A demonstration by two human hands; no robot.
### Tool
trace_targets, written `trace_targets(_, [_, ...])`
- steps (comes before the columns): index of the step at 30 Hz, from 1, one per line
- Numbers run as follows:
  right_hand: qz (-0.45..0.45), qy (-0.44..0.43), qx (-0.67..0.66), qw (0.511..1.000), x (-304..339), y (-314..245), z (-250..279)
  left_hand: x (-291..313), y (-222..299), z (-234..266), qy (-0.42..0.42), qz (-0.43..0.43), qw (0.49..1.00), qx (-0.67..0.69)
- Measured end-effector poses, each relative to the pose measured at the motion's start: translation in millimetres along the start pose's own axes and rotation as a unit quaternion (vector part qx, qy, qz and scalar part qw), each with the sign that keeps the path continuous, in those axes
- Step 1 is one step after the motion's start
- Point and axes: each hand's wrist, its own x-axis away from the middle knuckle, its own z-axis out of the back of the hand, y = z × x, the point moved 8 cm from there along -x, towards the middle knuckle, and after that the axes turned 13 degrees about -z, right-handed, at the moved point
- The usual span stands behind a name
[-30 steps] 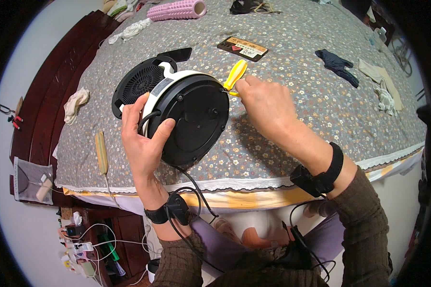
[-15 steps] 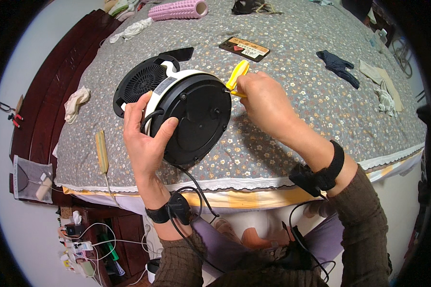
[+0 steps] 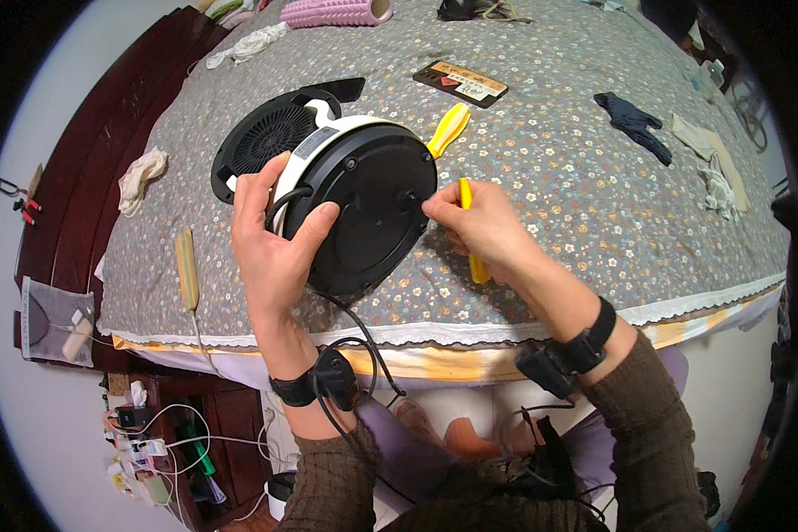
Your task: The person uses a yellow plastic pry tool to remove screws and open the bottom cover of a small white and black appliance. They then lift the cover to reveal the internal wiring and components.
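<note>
A round white appliance with a black base (image 3: 363,208) is tilted up on the bed, its underside facing me. My left hand (image 3: 279,217) grips its left side, thumb on the base and fingers around the white shell. My right hand (image 3: 483,222) is closed around a slim yellow tool (image 3: 480,269), whose ends show above and below the fingers. The tool's kind is unclear. My right thumb and fingertips meet at the base's right rim; anything pinched there is too small to make out. A yellow handle (image 3: 449,130) shows beyond the base, its lower end hidden.
Behind the appliance lies a black vented part (image 3: 275,137). A dark flat case (image 3: 461,83) sits farther back, with a pink foam roller (image 3: 337,11) at the far edge. A yellow-grey stick (image 3: 187,270) with a cord lies left. Black cables hang below my wrists.
My right hand has moved down the base's right rim, away from the yellow handle. The slim yellow tool has turned upright in that hand. My left hand keeps its grip.
</note>
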Motion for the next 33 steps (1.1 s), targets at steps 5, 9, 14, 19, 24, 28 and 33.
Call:
trace_targets(5, [0.037,0.024,-0.019,0.999,-12.3,-3.5,-15.7,0.6,-1.4,1.1,-0.002,0.000,1.000,-0.002])
trace_targets(9, [0.094,0.049,0.044,0.993,-15.6,-9.7,-11.7,2.1,-2.8,0.8,0.002,0.001,1.000,0.010])
trace_targets(14, [0.167,0.091,0.103,0.976,-14.3,-14.8,-5.4,1.3,-2.4,0.4,-0.005,0.007,1.000,0.001])
trace_targets(19, [0.119,0.042,0.027,0.992,-18.6,-4.5,-5.5,1.1,-2.9,0.1,-0.004,0.001,1.000,0.002])
trace_targets(24, [0.075,0.037,0.035,0.996,-22.8,-4.0,-9.0,2.4,-4.6,0.3,0.001,0.003,1.000,0.007])
trace_targets(28, [0.079,0.029,0.035,0.996,-21.6,-5.5,-9.6,1.2,-3.6,-0.5,0.000,-0.001,1.000,0.003])
trace_targets(33, [0.086,0.013,0.041,0.995,-14.8,-2.5,-5.6,1.6,-4.2,-0.4,0.005,0.005,1.000,0.020])
